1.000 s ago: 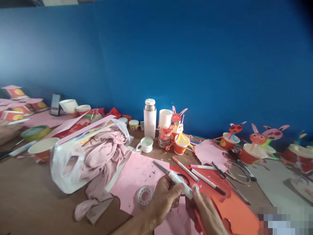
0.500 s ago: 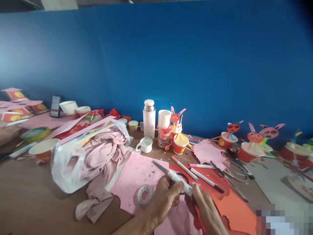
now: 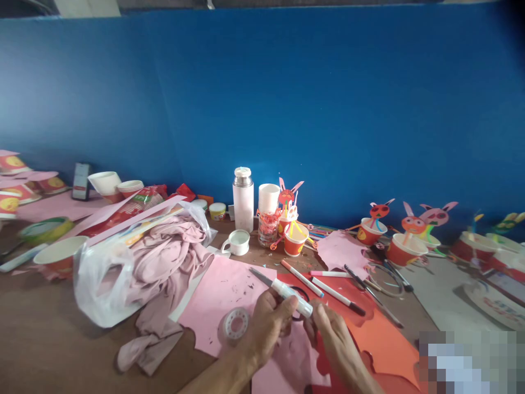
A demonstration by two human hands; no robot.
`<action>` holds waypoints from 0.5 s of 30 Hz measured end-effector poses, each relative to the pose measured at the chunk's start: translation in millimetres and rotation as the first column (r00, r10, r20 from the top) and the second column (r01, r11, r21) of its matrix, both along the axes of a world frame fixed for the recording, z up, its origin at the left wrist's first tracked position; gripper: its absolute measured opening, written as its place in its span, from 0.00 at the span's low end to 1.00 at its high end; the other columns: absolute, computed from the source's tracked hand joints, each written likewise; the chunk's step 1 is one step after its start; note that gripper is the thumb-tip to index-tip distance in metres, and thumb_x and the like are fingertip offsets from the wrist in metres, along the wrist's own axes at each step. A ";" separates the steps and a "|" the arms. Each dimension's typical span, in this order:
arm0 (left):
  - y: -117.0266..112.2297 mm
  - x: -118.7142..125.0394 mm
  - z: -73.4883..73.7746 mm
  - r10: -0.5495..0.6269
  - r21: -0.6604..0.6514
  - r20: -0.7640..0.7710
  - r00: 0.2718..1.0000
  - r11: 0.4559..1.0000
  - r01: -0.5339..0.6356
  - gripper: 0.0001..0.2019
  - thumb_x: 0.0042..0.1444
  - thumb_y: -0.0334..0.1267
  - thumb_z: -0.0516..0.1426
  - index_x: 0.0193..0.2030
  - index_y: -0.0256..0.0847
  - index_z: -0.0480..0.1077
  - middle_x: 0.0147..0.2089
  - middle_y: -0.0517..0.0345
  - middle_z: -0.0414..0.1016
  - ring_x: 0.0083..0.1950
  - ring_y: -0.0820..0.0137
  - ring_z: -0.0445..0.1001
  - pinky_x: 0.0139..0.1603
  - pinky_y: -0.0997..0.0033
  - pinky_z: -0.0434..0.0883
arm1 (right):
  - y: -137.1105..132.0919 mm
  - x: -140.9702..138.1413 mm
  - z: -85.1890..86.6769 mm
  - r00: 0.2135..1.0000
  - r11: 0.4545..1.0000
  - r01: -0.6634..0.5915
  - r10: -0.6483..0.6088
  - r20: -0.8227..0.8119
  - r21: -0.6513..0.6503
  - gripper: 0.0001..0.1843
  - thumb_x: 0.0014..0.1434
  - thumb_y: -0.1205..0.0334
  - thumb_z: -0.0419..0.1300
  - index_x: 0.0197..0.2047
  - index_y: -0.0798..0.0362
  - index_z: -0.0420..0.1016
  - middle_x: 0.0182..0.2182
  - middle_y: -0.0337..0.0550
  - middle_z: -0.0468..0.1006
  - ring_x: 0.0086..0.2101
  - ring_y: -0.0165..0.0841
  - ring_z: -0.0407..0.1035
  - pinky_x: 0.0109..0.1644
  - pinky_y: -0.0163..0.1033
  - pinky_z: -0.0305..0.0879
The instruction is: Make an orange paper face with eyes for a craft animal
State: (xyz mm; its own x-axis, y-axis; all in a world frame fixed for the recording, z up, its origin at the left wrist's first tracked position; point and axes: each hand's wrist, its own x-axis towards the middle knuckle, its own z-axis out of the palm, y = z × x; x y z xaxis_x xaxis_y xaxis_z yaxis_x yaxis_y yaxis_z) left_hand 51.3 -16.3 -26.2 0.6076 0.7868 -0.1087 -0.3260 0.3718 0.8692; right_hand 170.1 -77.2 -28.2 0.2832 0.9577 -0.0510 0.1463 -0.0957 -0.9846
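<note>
My left hand (image 3: 267,326) is shut around a white glue stick (image 3: 290,297), which slants across the scissors below it. My right hand (image 3: 334,342) has its fingertips bunched against the glue stick's lower end. Under the glue stick lies a pair of scissors (image 3: 261,277), with the blade on pink paper (image 3: 217,295) and a black handle loop partly hidden. A roll of clear tape (image 3: 237,323) lies on the pink paper, just left of my left hand. Red paper (image 3: 342,290) and orange paper (image 3: 381,342) lie beneath and right of my right hand.
Several marker pens (image 3: 337,295) lie on the red paper. A plastic bag (image 3: 102,284) and pink cloth (image 3: 164,262) lie left. A steel-topped flask (image 3: 243,200), white mug (image 3: 237,242), glass jar (image 3: 268,230) and paper-cup animal figures (image 3: 408,243) stand behind.
The whole view has shifted left and slightly up. Another person's hand at the left edge has gone from view. My hands stay on the glue stick, with my right fingers drawn closer to its end.
</note>
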 end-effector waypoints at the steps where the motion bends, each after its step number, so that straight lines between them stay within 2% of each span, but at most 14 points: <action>1: 0.0 0.7 -1.5 0.005 -0.002 -0.010 1.000 1.000 -0.006 0.19 0.45 0.50 0.62 0.29 0.38 0.59 0.15 0.75 0.47 0.16 0.83 0.43 0.18 0.77 0.42 | -0.2 1.3 0.3 0.997 0.999 0.010 -0.013 0.079 0.046 0.25 0.49 0.37 0.55 0.21 0.52 0.65 0.17 0.34 0.61 0.18 0.26 0.56 0.21 0.31 0.49; 3: -0.5 1.7 -3.1 -0.003 0.006 -0.017 1.000 1.000 0.003 0.19 0.46 0.50 0.61 0.29 0.38 0.59 0.15 0.75 0.47 0.16 0.83 0.42 0.18 0.77 0.42 | 0.1 0.8 0.3 0.995 0.999 -0.005 0.001 0.101 0.043 0.23 0.49 0.39 0.56 0.22 0.52 0.65 0.17 0.34 0.61 0.19 0.26 0.55 0.21 0.31 0.49; 5: -1.5 2.0 -2.8 -0.014 0.024 -0.008 1.000 1.000 0.014 0.19 0.46 0.50 0.61 0.29 0.38 0.59 0.15 0.74 0.48 0.16 0.83 0.42 0.18 0.77 0.42 | 1.1 -2.5 -0.8 0.997 0.998 -0.046 0.043 -0.070 -0.049 0.28 0.51 0.35 0.50 0.17 0.51 0.58 0.12 0.31 0.54 0.15 0.24 0.48 0.18 0.31 0.44; 7: -2.0 1.9 -2.3 -0.024 0.033 0.008 1.000 0.999 0.024 0.19 0.46 0.50 0.61 0.30 0.38 0.60 0.15 0.74 0.49 0.16 0.83 0.42 0.18 0.77 0.42 | 1.9 -5.3 -2.7 0.955 0.983 -0.122 0.080 -0.287 -0.134 0.31 0.52 0.32 0.42 0.14 0.50 0.52 0.10 0.28 0.45 0.13 0.24 0.41 0.17 0.32 0.39; 8: -1.9 1.9 -2.4 -0.024 0.032 0.013 1.000 0.999 0.024 0.18 0.47 0.49 0.61 0.31 0.38 0.60 0.16 0.74 0.49 0.16 0.83 0.42 0.18 0.77 0.42 | 2.0 -5.7 -3.7 0.944 0.981 -0.132 0.081 -0.320 -0.139 0.32 0.53 0.31 0.40 0.14 0.49 0.51 0.10 0.28 0.44 0.13 0.24 0.40 0.17 0.32 0.39; 10: -1.0 2.2 -3.7 0.004 0.028 -0.003 1.000 1.000 -0.004 0.18 0.47 0.49 0.61 0.31 0.37 0.60 0.15 0.74 0.49 0.16 0.83 0.43 0.18 0.77 0.43 | 1.8 -4.2 -5.5 0.964 0.990 -0.104 0.077 -0.255 -0.094 0.30 0.54 0.34 0.44 0.15 0.50 0.57 0.11 0.30 0.51 0.14 0.25 0.46 0.18 0.32 0.45; 12: 0.1 2.7 -5.5 0.033 0.038 -0.053 0.998 0.999 -0.031 0.18 0.47 0.49 0.61 0.30 0.37 0.61 0.15 0.72 0.52 0.16 0.83 0.46 0.17 0.77 0.45 | 1.6 -1.4 -7.2 0.990 0.999 -0.048 0.046 -0.132 -0.007 0.23 0.52 0.38 0.52 0.24 0.50 0.68 0.16 0.34 0.64 0.19 0.28 0.57 0.23 0.33 0.55; 13: 0.3 3.0 -6.2 0.046 0.050 -0.082 0.996 0.998 -0.042 0.18 0.46 0.49 0.61 0.30 0.36 0.62 0.15 0.71 0.54 0.16 0.82 0.48 0.17 0.77 0.46 | 1.8 -0.2 -8.1 0.996 0.999 -0.034 0.036 -0.085 0.033 0.21 0.51 0.40 0.56 0.31 0.51 0.70 0.22 0.36 0.69 0.23 0.29 0.61 0.27 0.34 0.58; 15: -0.4 3.3 -6.5 0.046 0.077 -0.132 0.990 0.996 -0.036 0.18 0.47 0.50 0.60 0.29 0.36 0.63 0.15 0.70 0.56 0.15 0.81 0.50 0.17 0.77 0.48 | 2.9 1.6 -9.3 1.000 0.997 -0.018 0.019 -0.012 0.081 0.22 0.49 0.43 0.59 0.39 0.52 0.70 0.28 0.39 0.72 0.27 0.31 0.64 0.31 0.34 0.60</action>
